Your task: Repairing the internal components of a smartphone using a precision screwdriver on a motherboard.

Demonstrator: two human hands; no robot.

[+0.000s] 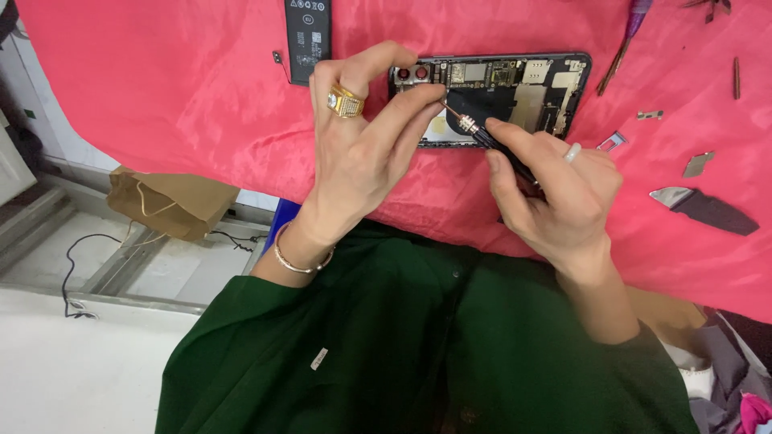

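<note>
Right hand (555, 193) gripping one screwdriver (482, 135), left hand (362, 153) steadying one opened phone (515, 92) (two lenses)

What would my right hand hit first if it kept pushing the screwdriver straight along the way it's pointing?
The right hand aims the screwdriver up-left; its tip seems already on the opened phone near the camera end, beside the left hand's fingertips. Depth is unclear.

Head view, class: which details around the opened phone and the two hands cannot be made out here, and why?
- Screwdriver tip: too small, partly behind the left hand fingers.
- Screwdriver handle: hidden in the right hand.
- Opened phone near edge: covered by both hands.
- Purple-handled tool: cut off by the top edge.
- Battery: top cut off.
</note>
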